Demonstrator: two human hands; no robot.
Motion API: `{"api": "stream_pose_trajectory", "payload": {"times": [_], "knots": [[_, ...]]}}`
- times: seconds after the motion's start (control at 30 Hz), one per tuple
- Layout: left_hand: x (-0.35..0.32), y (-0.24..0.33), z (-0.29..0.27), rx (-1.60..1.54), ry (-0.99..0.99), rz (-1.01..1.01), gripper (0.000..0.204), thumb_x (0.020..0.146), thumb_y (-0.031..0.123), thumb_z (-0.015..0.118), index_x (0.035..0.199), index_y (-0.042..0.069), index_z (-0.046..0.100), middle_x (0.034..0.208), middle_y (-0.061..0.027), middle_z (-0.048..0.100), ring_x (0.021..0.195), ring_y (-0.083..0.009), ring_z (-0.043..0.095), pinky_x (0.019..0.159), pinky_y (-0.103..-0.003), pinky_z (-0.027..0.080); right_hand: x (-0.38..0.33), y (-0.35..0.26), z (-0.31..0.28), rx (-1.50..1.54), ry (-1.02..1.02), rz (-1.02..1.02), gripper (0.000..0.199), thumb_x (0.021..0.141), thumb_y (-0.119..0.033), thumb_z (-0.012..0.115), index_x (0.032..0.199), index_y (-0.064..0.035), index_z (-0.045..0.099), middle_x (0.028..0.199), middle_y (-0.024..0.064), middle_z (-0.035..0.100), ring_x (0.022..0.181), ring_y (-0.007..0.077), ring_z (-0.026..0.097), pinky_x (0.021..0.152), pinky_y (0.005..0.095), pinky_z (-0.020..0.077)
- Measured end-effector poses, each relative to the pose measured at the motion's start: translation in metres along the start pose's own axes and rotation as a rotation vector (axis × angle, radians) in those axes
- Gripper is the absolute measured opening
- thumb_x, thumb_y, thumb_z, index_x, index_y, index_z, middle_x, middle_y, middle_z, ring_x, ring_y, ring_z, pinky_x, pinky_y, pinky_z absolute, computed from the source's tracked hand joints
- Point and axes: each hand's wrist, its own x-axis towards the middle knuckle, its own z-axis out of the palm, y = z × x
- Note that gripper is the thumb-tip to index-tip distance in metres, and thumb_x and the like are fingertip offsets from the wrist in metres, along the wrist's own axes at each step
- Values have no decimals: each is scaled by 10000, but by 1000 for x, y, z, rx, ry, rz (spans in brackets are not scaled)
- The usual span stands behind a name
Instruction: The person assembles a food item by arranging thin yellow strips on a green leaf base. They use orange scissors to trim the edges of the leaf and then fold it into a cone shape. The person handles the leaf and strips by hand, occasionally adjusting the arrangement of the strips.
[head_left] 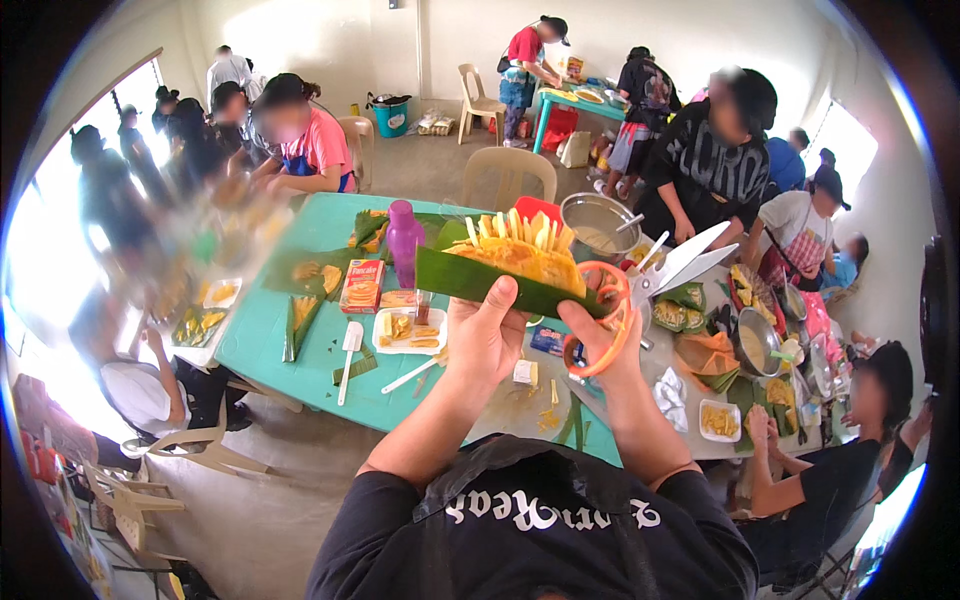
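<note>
I have the folded food (530, 262) up in front of me, held above the near middle of the turquoise desk (258, 345). It is golden yellow and browned in patches, with pale sticks fanning up from its top edge, and a green leaf (448, 276) wraps its near side. My left hand (487, 338) grasps the leaf from below, thumb pressed on its face. My right hand (603, 345) grips the orange-handled scissors (695, 250) while steadying the leaf's right end; the blades stand spread toward the far right. I cannot tell which fingers pass through the loops.

The raised food and my hands block part of the desk beyond. To the left I see a purple bottle (404, 245), a red box (362, 287), a white tray (411, 331) of yellow pieces and a white spatula (350, 352). A metal pot (592, 238) stands far right.

The leaf looks smooth and glossy, with a straight upper edge; the food seems soft and bent over. The bottle is rounded, the box sharp-cornered, the pot round and shiny.
</note>
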Motion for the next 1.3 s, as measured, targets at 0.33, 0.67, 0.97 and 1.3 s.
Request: {"api": "stream_pose_trajectory", "payload": {"times": [0.33,0.67,0.97,1.3], "knots": [[-23,15,-11,20,16,-407,286,881,22,600,1158,36,533,1134,-81,606,1046,-210,596,910,-379,498,-7,1,-88,0,-263,358,239,825,-194,678,936,-34,540,797,18,558,728,113,553,661,243,456],[-41,4,-25,166,-157,-485,483,808,-15,667,1249,30,476,1190,-109,575,1101,-238,563,951,-401,452,0,-7,-102,-365,-631,599,185,821,-144,651,909,-41,525,750,-29,485,670,44,485,589,202,407],[-30,9,-31,349,-284,-488,530,767,-6,715,1237,25,471,1165,-109,574,1072,-229,568,936,-384,455,-1,-15,-101,-670,-722,476,358,706,-37,692,1047,-33,584,846,-27,566,776,45,489,672,218,434],[-32,1,-35,318,-265,-527,534,766,11,724,1231,15,461,1168,-113,567,1071,-235,567,936,-386,458,0,-28,-104,-641,-678,548,373,687,-66,735,1028,-31,588,797,-50,548,721,39,460,633,211,393]]}}
